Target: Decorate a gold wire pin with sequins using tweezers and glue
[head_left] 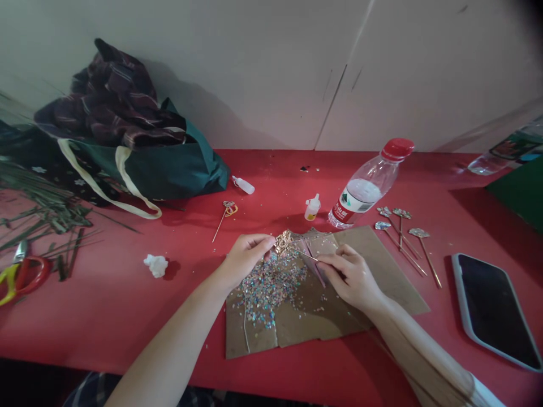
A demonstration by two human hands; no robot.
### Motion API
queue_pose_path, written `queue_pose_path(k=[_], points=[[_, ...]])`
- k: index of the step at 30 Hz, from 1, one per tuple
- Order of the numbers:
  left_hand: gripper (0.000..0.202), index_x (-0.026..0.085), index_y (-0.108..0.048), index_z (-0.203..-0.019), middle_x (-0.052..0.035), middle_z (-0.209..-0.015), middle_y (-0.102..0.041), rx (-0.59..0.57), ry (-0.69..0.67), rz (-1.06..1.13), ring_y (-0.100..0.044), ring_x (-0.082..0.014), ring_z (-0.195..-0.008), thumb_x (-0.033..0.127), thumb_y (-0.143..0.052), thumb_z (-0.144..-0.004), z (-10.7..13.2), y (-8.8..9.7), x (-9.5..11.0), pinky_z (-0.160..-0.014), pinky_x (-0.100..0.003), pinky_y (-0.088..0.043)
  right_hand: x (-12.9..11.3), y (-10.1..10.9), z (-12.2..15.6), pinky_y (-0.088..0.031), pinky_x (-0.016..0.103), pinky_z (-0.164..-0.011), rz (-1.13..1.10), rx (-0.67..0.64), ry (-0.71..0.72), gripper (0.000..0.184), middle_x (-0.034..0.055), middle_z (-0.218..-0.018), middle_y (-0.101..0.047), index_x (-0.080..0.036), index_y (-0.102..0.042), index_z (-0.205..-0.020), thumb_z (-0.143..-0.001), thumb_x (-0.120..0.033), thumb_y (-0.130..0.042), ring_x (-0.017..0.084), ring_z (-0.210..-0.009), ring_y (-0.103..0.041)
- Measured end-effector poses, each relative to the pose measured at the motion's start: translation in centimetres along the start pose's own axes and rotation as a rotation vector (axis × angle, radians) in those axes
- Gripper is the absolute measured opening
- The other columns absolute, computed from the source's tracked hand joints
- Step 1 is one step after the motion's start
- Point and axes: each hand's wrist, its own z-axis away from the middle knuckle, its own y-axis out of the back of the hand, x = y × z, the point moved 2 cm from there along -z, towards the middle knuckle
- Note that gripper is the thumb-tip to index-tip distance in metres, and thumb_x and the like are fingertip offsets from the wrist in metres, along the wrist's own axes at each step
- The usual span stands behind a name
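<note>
Here's my left hand (246, 260), closed to a narrow pinch, its fingertips (268, 243) on the crinkly gold head of a gold-topped stick (283, 243). My right hand (350, 277) is curled in on the thin end of that same stick, though my fingers hide the tip, so I think it's held there rather than just touching. The stick sits in the air between my hands, right above a piece of cardboard (382, 271) and a spread of sequins (271, 282).

It feels like a very light thing, stiff but skinny, and that shiny head looks fragile and a bit slippery, with edges that could bend under a hard squeeze. The bare stick looks like the safest place to take hold.

Just past the cardboard stand a small glue bottle (313, 207) and a water bottle (365, 183) lying on its side. Four finished sticks (401, 237) lie to my right, near a phone (492, 311), all on the red table (127, 322). Over on my left are scissors (19, 274) and a crumpled tissue (156, 265).
</note>
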Motion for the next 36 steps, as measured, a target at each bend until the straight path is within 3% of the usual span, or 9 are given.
queue_pose_path(k=[22,36], points=[[0.036,0.019,-0.053,-0.061,0.0016,-0.059,-0.048,-0.014,-0.024,0.004,-0.038,-0.0089,-0.054,0.045,-0.05,-0.087,-0.14,0.14,-0.19,-0.053,-0.027,-0.028,0.18,-0.14,0.18,-0.043,0.032,-0.064,0.015,0.0,0.005,0.012,0.0,-0.068,-0.069,-0.021,-0.063,-0.094,-0.087,-0.015,-0.055,0.012,-0.051,-0.046],[0.034,0.018,-0.053,-0.063,0.0022,-0.058,-0.047,-0.029,-0.035,0.003,-0.04,-0.0086,-0.055,0.044,-0.051,-0.085,-0.36,0.2,-0.38,-0.055,-0.026,-0.028,0.05,-0.07,0.08,-0.042,0.029,-0.063,0.038,0.014,0.042,0.01,-0.0017,-0.062,-0.066,-0.019,-0.062,-0.093,-0.088,-0.014,-0.055,0.011,-0.052,-0.045]])
